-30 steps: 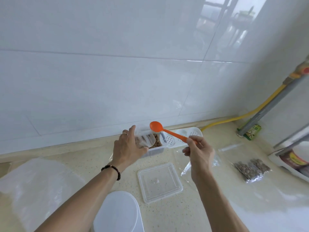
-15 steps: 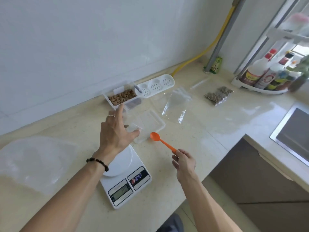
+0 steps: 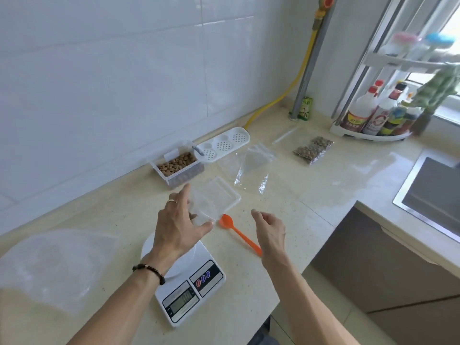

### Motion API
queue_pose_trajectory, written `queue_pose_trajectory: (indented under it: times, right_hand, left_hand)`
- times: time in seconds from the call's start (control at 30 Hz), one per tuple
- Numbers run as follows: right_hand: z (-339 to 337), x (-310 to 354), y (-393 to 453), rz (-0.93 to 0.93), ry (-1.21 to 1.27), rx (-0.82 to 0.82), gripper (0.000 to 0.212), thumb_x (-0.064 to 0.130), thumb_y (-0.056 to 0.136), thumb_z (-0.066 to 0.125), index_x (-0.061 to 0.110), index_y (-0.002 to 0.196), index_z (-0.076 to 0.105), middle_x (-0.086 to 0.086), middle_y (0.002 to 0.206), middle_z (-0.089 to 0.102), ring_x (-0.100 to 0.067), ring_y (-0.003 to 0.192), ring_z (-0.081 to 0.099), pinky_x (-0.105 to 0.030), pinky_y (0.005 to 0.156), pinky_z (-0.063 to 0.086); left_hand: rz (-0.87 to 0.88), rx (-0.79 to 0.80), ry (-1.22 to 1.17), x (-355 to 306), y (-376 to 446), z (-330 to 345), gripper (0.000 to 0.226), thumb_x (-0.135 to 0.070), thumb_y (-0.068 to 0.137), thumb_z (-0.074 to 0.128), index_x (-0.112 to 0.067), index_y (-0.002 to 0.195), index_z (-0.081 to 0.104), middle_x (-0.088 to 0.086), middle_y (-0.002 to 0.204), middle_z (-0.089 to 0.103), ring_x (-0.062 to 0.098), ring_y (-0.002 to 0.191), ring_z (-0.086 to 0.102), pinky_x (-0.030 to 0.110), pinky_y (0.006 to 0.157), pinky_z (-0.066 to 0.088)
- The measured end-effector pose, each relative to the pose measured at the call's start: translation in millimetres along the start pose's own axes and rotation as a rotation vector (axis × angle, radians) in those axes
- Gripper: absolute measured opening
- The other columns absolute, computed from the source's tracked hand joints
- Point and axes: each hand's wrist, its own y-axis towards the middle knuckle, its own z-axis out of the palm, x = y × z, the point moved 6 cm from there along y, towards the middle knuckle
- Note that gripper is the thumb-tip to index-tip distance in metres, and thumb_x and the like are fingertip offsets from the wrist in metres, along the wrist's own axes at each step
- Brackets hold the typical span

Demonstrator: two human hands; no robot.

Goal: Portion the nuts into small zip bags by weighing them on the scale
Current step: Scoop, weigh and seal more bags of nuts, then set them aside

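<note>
My left hand [image 3: 178,226] grips a small clear plastic cup [image 3: 200,209] just above the far edge of the white digital scale [image 3: 191,290]. My right hand [image 3: 270,229] hovers with relaxed fingers over the handle of the orange spoon [image 3: 237,232], which lies on the counter and is not held. A clear tub of brown nuts [image 3: 178,165] stands open by the wall. Empty zip bags [image 3: 254,168] lie to its right. A filled zip bag of nuts [image 3: 312,150] lies further right.
A clear flat lid [image 3: 221,192] lies between tub and scale. A white perforated lid [image 3: 225,145] sits by the wall. A large plastic bag [image 3: 49,265] covers the left counter. A bottle rack [image 3: 373,118], a yellow hose [image 3: 281,95] and a sink [image 3: 430,195] are at right.
The view swung down from the wall to the scale. My right hand put the orange spoon down on the counter and let go. My left hand brought the clear cup back from the tub.
</note>
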Motion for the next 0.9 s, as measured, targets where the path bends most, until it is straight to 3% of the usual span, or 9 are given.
queue_pose_trajectory:
  times: [0.17,0.23,0.3,0.37,0.47,0.53,0.63,0.73,0.9]
  right_hand:
    - [48,87,-34,-0.351,-0.194,0.385,0.026,0.035,0.091,0.06,0.014,0.083,0.072,-0.005,0.086,0.07,-0.012,0.075,0.06,-0.03,0.07,0.048]
    - [66,98,-41,-0.463,-0.368,0.461,0.026,0.029,0.089,0.063,0.006,0.078,0.069,-0.001,0.07,0.062,-0.011,0.063,0.053,-0.03,0.063,0.045]
    - [80,99,-41,-0.524,-0.441,0.492,0.017,0.017,0.089,0.063,0.014,0.074,0.069,0.005,0.066,0.062,-0.009,0.056,0.057,-0.032,0.063,0.051]
    - [87,96,-38,-0.503,-0.413,0.52,0.017,0.013,0.092,0.061,0.022,0.08,0.071,0.003,0.073,0.07,-0.009,0.059,0.066,-0.034,0.068,0.058]
    - [95,87,-37,-0.395,-0.306,0.637,0.014,0.012,0.097,0.058,0.014,0.092,0.071,-0.003,0.081,0.073,-0.015,0.065,0.069,-0.03,0.066,0.057]
    - [100,80,-35,-0.34,-0.249,0.68,0.014,0.011,0.098,0.057,0.011,0.094,0.07,-0.007,0.085,0.073,-0.018,0.066,0.069,-0.028,0.065,0.057]
    - [107,66,-24,-0.255,-0.205,0.674,0.014,0.012,0.099,0.056,0.007,0.098,0.069,-0.01,0.088,0.073,-0.019,0.067,0.069,-0.027,0.063,0.055]
    - [115,47,-10,-0.142,-0.175,0.644,0.015,0.014,0.099,0.057,0.005,0.102,0.069,-0.012,0.089,0.073,-0.02,0.067,0.069,-0.027,0.063,0.055]
    - [120,17,20,-0.039,-0.23,0.488,0.015,0.004,0.095,0.053,0.008,0.103,0.064,-0.014,0.087,0.073,-0.02,0.063,0.065,-0.029,0.062,0.057]
  left_hand:
    - [0.052,0.027,-0.103,-16,-3,-5,0.108,-0.062,0.065,0.076,-0.018,0.149,0.024,0.005,0.117,0.049,0.005,0.078,0.061,0.038,0.083,0.054]
    - [0.09,0.007,-0.084,-19,-4,-8,0.108,-0.062,0.067,0.076,-0.016,0.15,0.023,0.004,0.116,0.049,0.004,0.077,0.057,0.036,0.084,0.053]
    - [0.113,-0.012,-0.08,-16,-6,-12,0.108,-0.056,0.068,0.079,-0.016,0.15,0.022,-0.001,0.114,0.044,-0.006,0.078,0.05,0.036,0.087,0.05]
    - [0.068,0.017,-0.13,-6,-8,-15,0.113,-0.054,0.063,0.083,-0.023,0.151,0.019,-0.009,0.114,0.039,-0.015,0.083,0.046,0.024,0.087,0.047]
    - [-0.054,0.08,-0.211,22,-12,-17,0.105,-0.056,0.068,0.079,-0.031,0.15,0.018,-0.011,0.113,0.045,-0.002,0.095,0.051,0.024,0.081,0.049]
    - [-0.125,0.093,-0.243,48,-15,-18,0.068,-0.049,0.086,0.064,-0.025,0.142,0.035,-0.009,0.099,0.058,0.005,0.091,0.057,0.027,0.081,0.048]
    - [-0.235,0.101,-0.264,86,-21,-21,0.011,-0.027,0.097,0.054,-0.023,0.105,0.061,-0.01,0.084,0.064,0.01,0.082,0.062,0.029,0.077,0.051]
    - [-0.276,0.14,-0.208,107,-19,-20,0.013,-0.017,0.096,0.055,-0.022,0.086,0.064,-0.01,0.076,0.063,0.011,0.074,0.059,0.026,0.069,0.049]
    - [-0.283,0.158,-0.146,121,0,-13,0.01,-0.02,0.095,0.057,-0.018,0.092,0.066,-0.008,0.085,0.065,0.009,0.081,0.06,0.026,0.072,0.049]
